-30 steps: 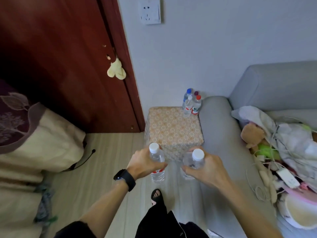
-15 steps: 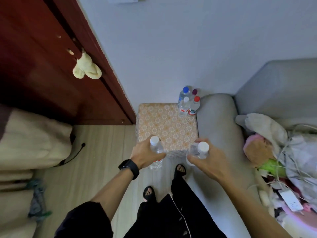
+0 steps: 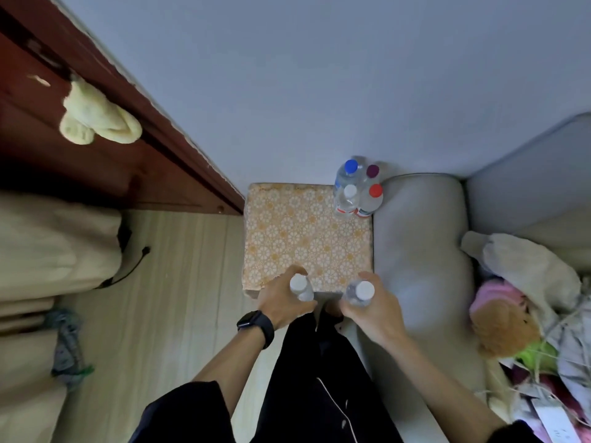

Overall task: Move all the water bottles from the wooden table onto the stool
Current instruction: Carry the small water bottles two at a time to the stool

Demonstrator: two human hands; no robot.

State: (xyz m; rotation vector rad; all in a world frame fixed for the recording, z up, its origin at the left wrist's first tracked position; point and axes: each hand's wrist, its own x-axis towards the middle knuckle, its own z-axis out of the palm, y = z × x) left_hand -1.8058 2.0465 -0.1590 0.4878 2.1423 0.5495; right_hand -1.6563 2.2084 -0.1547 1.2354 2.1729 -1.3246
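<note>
A square stool (image 3: pixel 297 238) with an orange flower-patterned top stands against the wall. Several water bottles (image 3: pixel 356 190) with blue, white, red and purple caps are clustered at its far right corner. My left hand (image 3: pixel 283 303) grips a clear white-capped bottle (image 3: pixel 300 286) upright at the stool's near edge. My right hand (image 3: pixel 372 306) holds a second white-capped bottle (image 3: pixel 360 292) just off the near right corner. The wooden table is out of view.
A grey sofa arm (image 3: pixel 419 251) touches the stool's right side, with a plush toy (image 3: pixel 502 321), clothes and cables on the seat. A red-brown door (image 3: pixel 80 161) with a yellow cloth (image 3: pixel 96 118) is on the left. Beige bedding (image 3: pixel 48 247) lies on the wood floor.
I have stepped closer and the view has tilted down, so the stool now lies right under my hands. Both bottles moved forward to its near edge, still held.
</note>
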